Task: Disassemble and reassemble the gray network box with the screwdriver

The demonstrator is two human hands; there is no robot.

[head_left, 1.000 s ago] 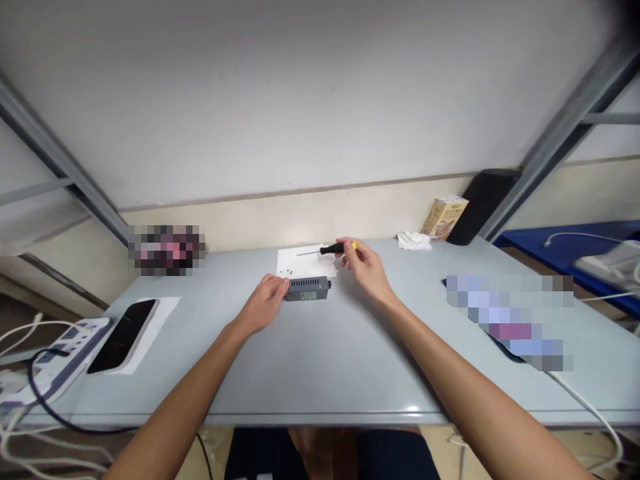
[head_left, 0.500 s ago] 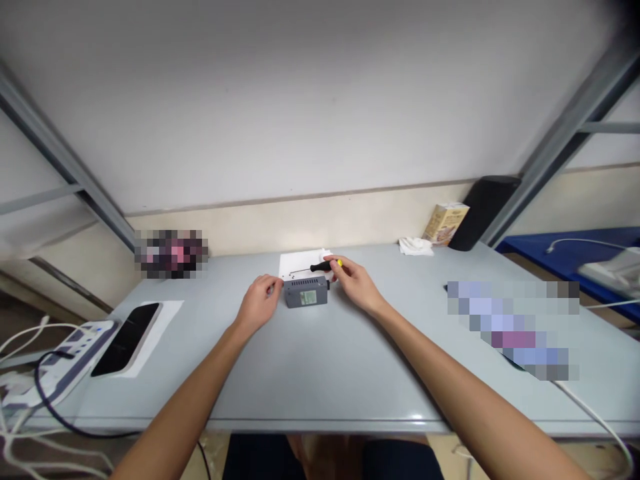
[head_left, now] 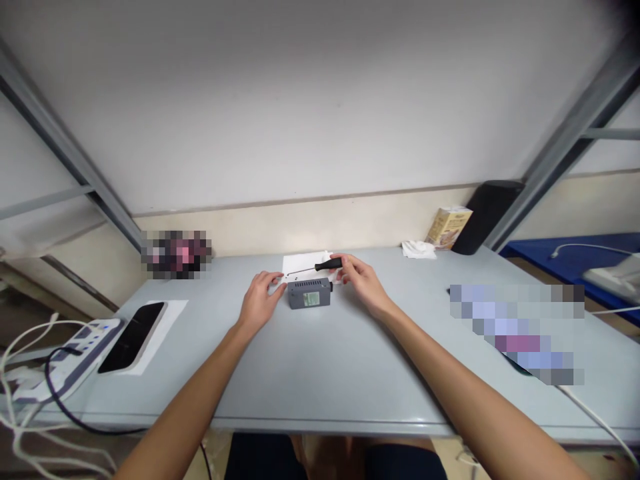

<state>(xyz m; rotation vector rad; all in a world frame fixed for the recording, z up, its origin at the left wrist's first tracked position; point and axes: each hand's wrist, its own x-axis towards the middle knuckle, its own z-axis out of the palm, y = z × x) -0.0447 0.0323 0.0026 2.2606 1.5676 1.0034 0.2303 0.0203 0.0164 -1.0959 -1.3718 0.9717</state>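
Note:
A small grey metal box [head_left: 311,295] with a row of vent slots on top and a pale label on its front stands upright on the desk. My right hand [head_left: 365,285], behind its right end, is closed around the handle of a black screwdriver [head_left: 327,265]. The thin shaft points left above the box, its tip by small dark screws [head_left: 296,278] on a white paper sheet [head_left: 305,262]. My left hand [head_left: 259,301] is beside the box's left end, thumb and index finger apart, the index finger reaching near the screwdriver tip.
On the left lie a phone [head_left: 133,338] on paper and a white power strip [head_left: 75,360] with cables. Crumpled tissue [head_left: 419,249], a yellow carton [head_left: 449,228] and a black cylindrical object [head_left: 487,217] stand back right. A blurred-out item [head_left: 517,340] lies on the right.
My left thumb and index finger have spread apart, the index finger now nearer the screwdriver tip. The right hand still grips the screwdriver. The view has shifted slightly.

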